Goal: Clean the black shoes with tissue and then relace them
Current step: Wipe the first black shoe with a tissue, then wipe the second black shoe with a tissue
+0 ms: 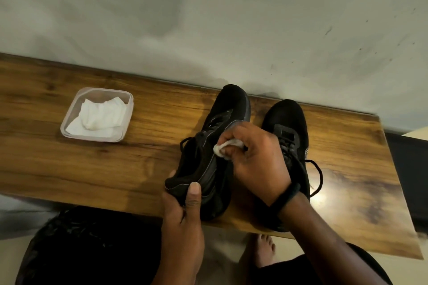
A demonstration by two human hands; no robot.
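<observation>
Left grip (183, 215) holds shoe (231, 104) by heel | toe points away | right grip (257, 162) pinches tissue (228, 147)

light: dim, warm | glare: bright spot on table (322, 196), lower right | shadows: soft blotches on wall (208, 18) | edges: wide-angle bend, slight blur

Both shoes (231, 109) (286, 118) black, laces black. Wadded tissue (225, 147) white. Counter (115, 169) brown wood grain, darker streaks. Container (69, 120) clear, white tissues (99, 117) inside. Wristband (286, 196) black. Wall (208, 18) pale grey.
</observation>
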